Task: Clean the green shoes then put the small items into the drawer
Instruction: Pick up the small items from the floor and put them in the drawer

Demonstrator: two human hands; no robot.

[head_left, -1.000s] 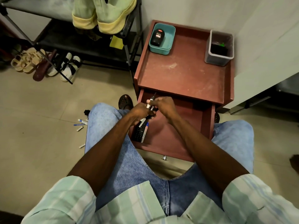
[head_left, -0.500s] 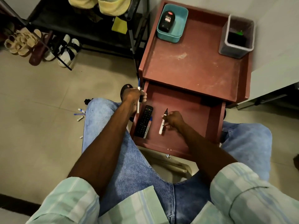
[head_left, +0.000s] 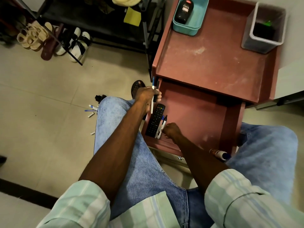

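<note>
You are seated on a pale tiled floor (head_left: 49, 89) facing a reddish-brown cabinet whose top surface (head_left: 212, 60) is rimmed like a tray. Its drawer (head_left: 197, 119) is pulled open toward your knees. Along the drawer's left wall lies a black remote control (head_left: 155, 120), and just beside it lie two markers (head_left: 161, 127), touching the remote's right edge. Your right hand (head_left: 171, 130) sits in the drawer with its fingers curled, right against the markers' lower ends; I cannot tell whether it grips one or only touches it. Your left hand (head_left: 148, 96) is well apart from it, at the drawer's far left corner, clamped round a few pens (head_left: 153, 89) that stick up above the fist. Another marker (head_left: 220, 154) with a blue cap rests by your right knee at the drawer's front corner. On the surface, a teal tray (head_left: 197, 22) holds a dark bottle (head_left: 183, 11), and a grey container (head_left: 263, 38) stands at the far right. Left of your left knee, more pens and small caps (head_left: 92, 110) lie scattered on the floor. The green shoes (head_left: 125, 0) sit on a black rack (head_left: 92, 22), only their soles in view, with sandals (head_left: 31, 38) and white shoes (head_left: 77, 45) beneath.
</note>
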